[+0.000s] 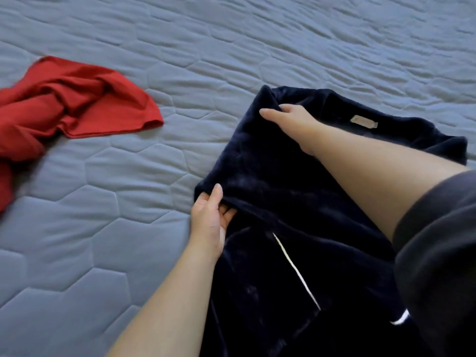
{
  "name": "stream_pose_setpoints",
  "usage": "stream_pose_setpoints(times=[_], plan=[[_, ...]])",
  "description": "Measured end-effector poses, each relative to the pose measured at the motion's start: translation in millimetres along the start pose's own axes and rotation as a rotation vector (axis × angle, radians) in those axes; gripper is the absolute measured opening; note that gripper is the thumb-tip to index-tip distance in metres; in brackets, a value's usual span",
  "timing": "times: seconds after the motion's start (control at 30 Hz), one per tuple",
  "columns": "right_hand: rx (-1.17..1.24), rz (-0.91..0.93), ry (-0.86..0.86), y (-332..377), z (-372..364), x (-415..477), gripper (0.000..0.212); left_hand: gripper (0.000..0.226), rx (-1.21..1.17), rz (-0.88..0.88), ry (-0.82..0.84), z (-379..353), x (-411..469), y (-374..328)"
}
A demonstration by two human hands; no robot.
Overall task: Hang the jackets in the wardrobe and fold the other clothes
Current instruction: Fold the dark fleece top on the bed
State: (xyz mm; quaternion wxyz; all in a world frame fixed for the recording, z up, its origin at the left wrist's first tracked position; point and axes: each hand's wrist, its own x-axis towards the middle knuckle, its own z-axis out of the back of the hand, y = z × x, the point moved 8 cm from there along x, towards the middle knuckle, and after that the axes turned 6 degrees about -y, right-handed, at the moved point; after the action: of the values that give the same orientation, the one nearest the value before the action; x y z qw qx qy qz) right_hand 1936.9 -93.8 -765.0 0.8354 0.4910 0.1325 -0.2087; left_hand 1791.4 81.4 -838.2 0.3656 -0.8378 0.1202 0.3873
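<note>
Blue-grey quilted bed (231, 47) fills the view and carries everything. The dark navy plush garment (270, 176) lies on it right of centre, neck end away from the person, with its left side turned in over the body so that edge makes a thick doubled line. The red garment (77, 99) lies crumpled at the left, well apart and not folded yet. The person's own dark sleeve (438, 253) covers the navy piece's lower right. The right hand (291, 122) is at the far left shoulder corner, fingers curled into the fabric, grip closed on it. The left hand (208, 217) is lower on the same edge, thumb on top and fingers under, grip pinching the doubled layer. Small marks are a pale neck label (364, 122) and a thin white stripe (296, 269) lower down. Looks like a side fold in progress. To do it well, keep both hands on the one edge, pull it taut between them, and lay it parallel to the stripe. Press flat before letting go, since plush pile likely bunches or slides. Watch the hidden right side for lumps.
</note>
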Motion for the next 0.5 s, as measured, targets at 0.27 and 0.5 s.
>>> stream_pose_setpoints(times=[0.27,0.5], plan=[[0.052,0.101,-0.05,7,-25,29,0.045,0.017,0.0,0.021,0.018,-1,5,3],[-0.802,0.395,-0.368,14,-2,-25,0.063,0.015,0.24,-0.095,-0.099,6,1,0]])
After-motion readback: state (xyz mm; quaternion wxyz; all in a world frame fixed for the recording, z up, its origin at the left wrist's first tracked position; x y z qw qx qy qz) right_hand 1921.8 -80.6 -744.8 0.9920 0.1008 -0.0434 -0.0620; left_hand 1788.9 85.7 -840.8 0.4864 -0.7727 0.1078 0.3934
